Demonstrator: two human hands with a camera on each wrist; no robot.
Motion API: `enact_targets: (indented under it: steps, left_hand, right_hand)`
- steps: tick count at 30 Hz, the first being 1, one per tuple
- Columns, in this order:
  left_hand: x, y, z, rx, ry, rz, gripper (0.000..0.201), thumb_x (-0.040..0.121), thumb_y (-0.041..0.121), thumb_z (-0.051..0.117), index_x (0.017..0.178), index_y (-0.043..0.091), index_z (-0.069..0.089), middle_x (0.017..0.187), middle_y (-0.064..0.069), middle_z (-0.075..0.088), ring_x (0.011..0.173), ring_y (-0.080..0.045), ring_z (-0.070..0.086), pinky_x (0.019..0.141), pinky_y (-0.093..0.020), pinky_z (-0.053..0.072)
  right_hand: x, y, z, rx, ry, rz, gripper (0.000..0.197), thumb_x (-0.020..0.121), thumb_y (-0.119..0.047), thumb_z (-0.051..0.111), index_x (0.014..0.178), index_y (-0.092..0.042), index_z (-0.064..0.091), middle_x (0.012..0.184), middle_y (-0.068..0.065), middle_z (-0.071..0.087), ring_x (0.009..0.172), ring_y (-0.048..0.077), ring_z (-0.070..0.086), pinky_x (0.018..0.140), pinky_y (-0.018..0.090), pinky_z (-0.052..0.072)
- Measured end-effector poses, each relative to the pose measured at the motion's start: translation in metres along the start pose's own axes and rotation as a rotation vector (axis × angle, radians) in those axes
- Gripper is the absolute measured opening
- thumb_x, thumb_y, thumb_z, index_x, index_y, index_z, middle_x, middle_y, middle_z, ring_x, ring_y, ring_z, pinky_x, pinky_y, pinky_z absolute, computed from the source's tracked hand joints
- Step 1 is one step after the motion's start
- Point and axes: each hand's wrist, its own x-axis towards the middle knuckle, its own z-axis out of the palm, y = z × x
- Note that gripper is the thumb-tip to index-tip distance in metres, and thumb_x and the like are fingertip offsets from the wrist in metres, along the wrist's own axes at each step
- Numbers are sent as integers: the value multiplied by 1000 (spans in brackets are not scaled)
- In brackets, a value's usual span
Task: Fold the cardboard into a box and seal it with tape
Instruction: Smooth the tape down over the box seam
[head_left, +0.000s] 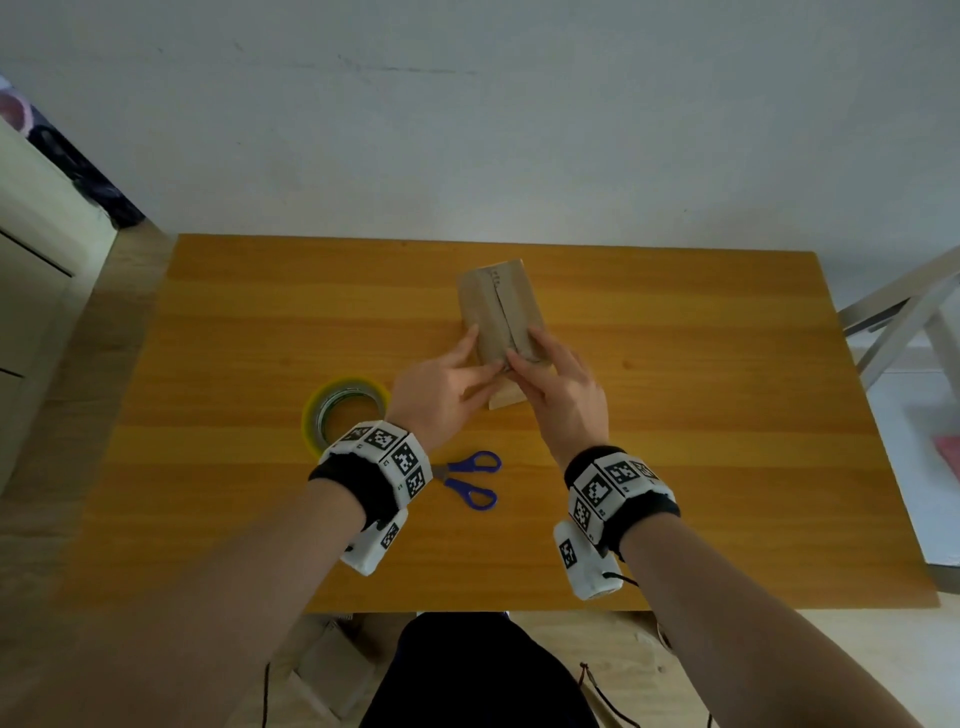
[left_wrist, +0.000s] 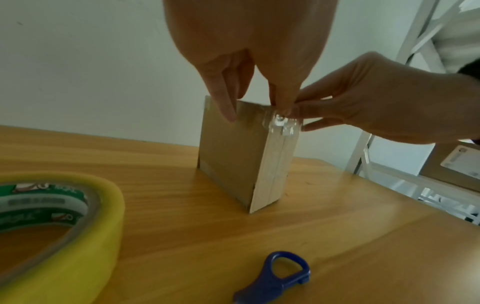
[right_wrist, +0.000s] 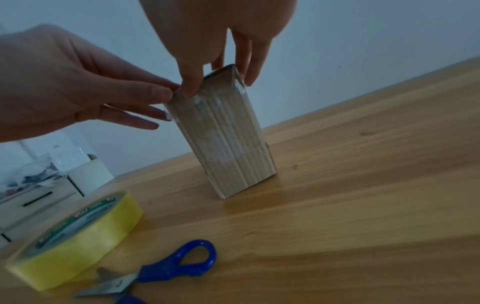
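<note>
A small brown cardboard box stands folded on the wooden table, with clear tape shining over its near top edge. My left hand pinches that near end, index finger down the left face and thumb on the taped corner. My right hand grips the same end from the right, thumb at the corner and fingers over the far side. In the right wrist view the box shows a taped front face.
A yellow tape roll lies left of my left wrist. Blue-handled scissors lie between my wrists near the front. A white metal frame stands past the table's right edge, a pale cabinet at the left.
</note>
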Motion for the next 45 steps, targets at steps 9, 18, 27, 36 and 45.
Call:
enact_targets:
  steps: [9,18,27,36,45]
  left_hand:
    - [6,2,9,-115,-13,23,42,86,38,43,109,14,68,133,-16,51,93,-34,68,74,-44,58]
    - [6,15,4,-291,140,-235,31,89,10,57,119,11,61,125,-16,60,99,-21,66,75,-9,44]
    - [1,23,-9,-411,121,-367,65,76,31,72,132,10,46,121,-6,61,105,-16,60,87,-26,50]
    - [6,27,-33,-670,219,-558,72,64,47,77,117,16,40,110,-1,54,100,-17,56,82,-26,49]
    - [-2,14,-58,-879,285,-700,46,83,41,60,116,17,39,113,-8,50,103,-27,53,85,-47,52]
  right_hand:
    - [2,28,-16,-50,-73,-135,45,69,9,74,107,-16,72,123,16,63,82,36,62,56,36,56]
    - [4,21,-23,49,-175,237,47,92,-21,59,134,-5,47,121,18,64,94,30,68,74,42,58]
    - [11,-19,-34,313,-257,408,42,95,-9,43,136,-16,49,93,7,68,66,10,61,57,15,49]
    - [28,-53,-58,585,-310,357,47,93,0,35,130,-19,56,143,-7,46,134,2,32,116,24,20]
    - [39,-45,-78,506,-275,377,42,97,-7,37,137,-15,47,141,3,49,131,21,44,102,26,35]
